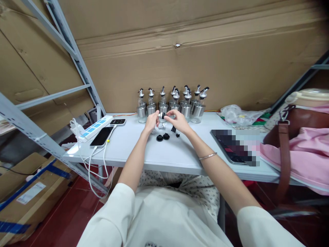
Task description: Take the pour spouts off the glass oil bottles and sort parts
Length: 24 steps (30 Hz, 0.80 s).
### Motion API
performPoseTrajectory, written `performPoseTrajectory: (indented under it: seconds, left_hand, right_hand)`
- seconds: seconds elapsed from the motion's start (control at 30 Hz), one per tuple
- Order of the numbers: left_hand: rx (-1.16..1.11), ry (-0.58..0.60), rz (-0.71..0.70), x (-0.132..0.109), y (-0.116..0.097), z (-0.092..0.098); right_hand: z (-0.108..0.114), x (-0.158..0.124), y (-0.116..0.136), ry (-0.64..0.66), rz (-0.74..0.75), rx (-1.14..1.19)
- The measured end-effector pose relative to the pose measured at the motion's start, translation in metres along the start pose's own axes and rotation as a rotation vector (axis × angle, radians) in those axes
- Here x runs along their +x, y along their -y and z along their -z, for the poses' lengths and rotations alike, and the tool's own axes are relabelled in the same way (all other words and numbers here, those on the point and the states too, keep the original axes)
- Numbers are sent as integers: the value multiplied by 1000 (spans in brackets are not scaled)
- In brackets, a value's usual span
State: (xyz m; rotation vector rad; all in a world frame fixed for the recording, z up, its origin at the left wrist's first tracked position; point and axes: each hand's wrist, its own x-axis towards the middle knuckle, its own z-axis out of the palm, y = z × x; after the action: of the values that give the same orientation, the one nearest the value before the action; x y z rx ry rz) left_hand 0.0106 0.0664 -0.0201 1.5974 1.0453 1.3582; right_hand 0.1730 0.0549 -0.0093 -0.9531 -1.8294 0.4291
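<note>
Between my two hands is a small pourer top (162,115), pale or silvery on its left and black on its right. My left hand (152,121) is closed on its pale end, and my right hand (178,120) pinches the black end. Below them on the table lie two round black stoppers (162,137) and a few small black pieces (173,129). Small clear pieces (161,126) lie just under the hands. Behind stand several glass and steel oil bottles (197,111) with pourer spouts, partly hidden by my hands.
At the left of the white table (180,156) are a power strip (96,127), a phone (102,136), a small black-and-white device (118,122) and white cables. On the right are a tablet (228,145), a plastic bag (239,115), a brown leather bag (284,137) and pink cloth (308,154). Cardboard (192,68) stands behind.
</note>
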Motion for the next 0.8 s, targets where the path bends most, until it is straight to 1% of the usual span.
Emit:
performPoseTrajectory:
  seconds: [0.03, 0.1, 0.2, 0.37, 0.53, 0.67, 0.8]
  left_hand:
    - [-13, 13, -25, 0, 0, 0]
    - [-23, 35, -48, 0, 0, -1]
    - [-18, 30, -45, -1, -1, -2]
    - [14, 3, -14, -2, -4, -2]
    - [24, -12, 4, -2, -3, -1]
    - [23, -16, 11, -1, -2, 0]
    - [26, -30, 34, -3, -5, -1]
  right_hand:
    - [0, 0, -1, 34, -59, 13]
    - [0, 1, -3, 90, -121, 29]
    - [0, 3, -5, 120, -127, 77]
    - [-2, 5, -12, 84, -81, 108]
    - [-5, 6, -19, 26, -56, 69]
    - [-4, 5, -18, 12, 1, 35]
    - [0, 4, -14, -31, 83, -18]
